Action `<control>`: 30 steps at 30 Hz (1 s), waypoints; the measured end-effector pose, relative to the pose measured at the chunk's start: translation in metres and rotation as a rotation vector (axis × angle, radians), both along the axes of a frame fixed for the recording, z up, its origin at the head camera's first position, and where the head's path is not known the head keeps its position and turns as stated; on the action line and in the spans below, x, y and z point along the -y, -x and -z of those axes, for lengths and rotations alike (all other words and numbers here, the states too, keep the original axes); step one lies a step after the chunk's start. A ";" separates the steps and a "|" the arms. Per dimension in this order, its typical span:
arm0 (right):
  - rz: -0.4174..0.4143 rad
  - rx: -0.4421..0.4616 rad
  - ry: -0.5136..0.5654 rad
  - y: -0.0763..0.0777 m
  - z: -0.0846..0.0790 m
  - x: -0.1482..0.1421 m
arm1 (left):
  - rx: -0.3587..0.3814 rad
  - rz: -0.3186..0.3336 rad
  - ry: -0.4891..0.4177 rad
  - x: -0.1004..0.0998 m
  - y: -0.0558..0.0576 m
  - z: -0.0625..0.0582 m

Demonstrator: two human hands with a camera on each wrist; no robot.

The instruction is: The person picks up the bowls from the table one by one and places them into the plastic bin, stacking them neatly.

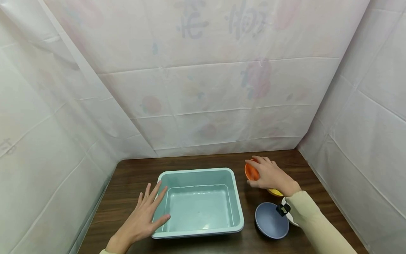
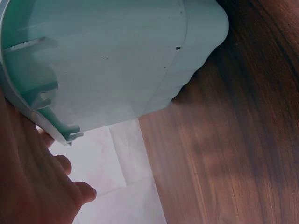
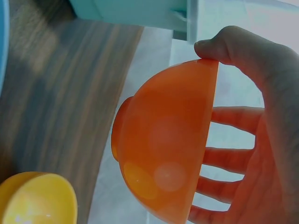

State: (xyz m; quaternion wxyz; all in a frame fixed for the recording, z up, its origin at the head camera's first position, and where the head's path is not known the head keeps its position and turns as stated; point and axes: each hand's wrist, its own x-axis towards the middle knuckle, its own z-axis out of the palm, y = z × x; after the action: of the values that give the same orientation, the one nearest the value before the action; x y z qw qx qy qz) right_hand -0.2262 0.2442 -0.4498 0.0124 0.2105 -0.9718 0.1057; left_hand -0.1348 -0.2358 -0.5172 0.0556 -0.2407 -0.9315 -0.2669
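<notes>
My right hand [image 1: 269, 175] grips an orange bowl [image 3: 163, 140] by its rim, with the thumb on one side and spread fingers on the other. Seen from the right wrist, the bowl's foot looks clear of the tabletop. A light green plastic basin [image 1: 198, 170] stands in the middle of the table, nothing inside it. At its left rim my left hand [image 1: 144, 215] has its fingers straight and spread; whether they touch the rim I cannot tell.
Under the right forearm sits a yellow bowl [image 1: 275, 192], mostly hidden. Nearer me are a blue-grey bowl [image 1: 271, 220] and a partly covered white dish [image 1: 291, 219]. White sheets [image 1: 203, 88] surround the brown wooden table [image 1: 127, 183] at the back and sides.
</notes>
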 end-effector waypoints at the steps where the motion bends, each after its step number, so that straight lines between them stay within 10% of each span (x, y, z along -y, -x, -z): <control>1: -0.003 -0.003 0.002 0.000 -0.002 0.001 | -0.002 0.002 0.000 0.000 0.000 0.000; 30: -0.116 -0.119 -0.004 -0.002 -0.049 0.045 | -0.014 0.002 0.032 0.002 0.002 0.003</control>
State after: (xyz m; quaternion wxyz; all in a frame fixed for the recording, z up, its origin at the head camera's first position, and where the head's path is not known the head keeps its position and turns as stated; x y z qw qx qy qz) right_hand -0.2239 0.1990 -0.4011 0.0634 0.2723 -0.9557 0.0915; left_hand -0.1364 -0.2376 -0.5202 0.0579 -0.2441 -0.9350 -0.2506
